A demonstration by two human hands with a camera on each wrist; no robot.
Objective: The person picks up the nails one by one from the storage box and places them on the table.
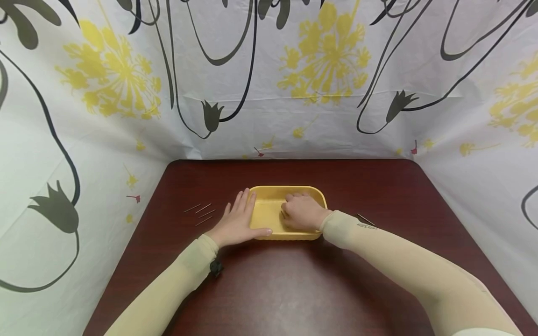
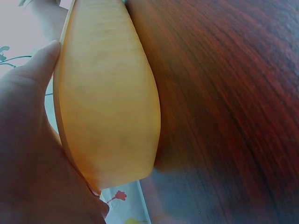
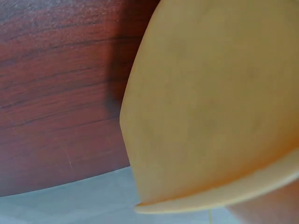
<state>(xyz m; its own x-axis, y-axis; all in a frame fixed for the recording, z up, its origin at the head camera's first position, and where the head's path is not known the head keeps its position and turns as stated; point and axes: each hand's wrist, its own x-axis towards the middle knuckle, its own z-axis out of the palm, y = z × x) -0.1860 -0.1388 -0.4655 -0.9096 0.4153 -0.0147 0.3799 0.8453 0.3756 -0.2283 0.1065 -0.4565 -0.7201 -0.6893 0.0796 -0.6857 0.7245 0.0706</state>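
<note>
A yellow plastic tub (image 1: 287, 236) with rounded corners sits on the dark table. My left hand (image 1: 235, 226) lies across its left rim, fingers straight and spread, the thumb along the front edge. In the left wrist view that hand (image 2: 23, 126) touches the rim beside the tub's outer wall (image 2: 110, 93). My right hand (image 1: 303, 212) reaches down inside the tub's right half with its fingers curled. Whether those fingers hold anything is hidden. The right wrist view shows mostly the tub's outer wall (image 3: 210, 93).
Several thin metal-looking sticks (image 1: 204, 214) lie on the table left of the tub. Another thin stick (image 1: 365, 219) lies to the right, partly behind the right forearm. A patterned white curtain (image 1: 269, 84) surrounds the reddish-brown table (image 1: 269, 289).
</note>
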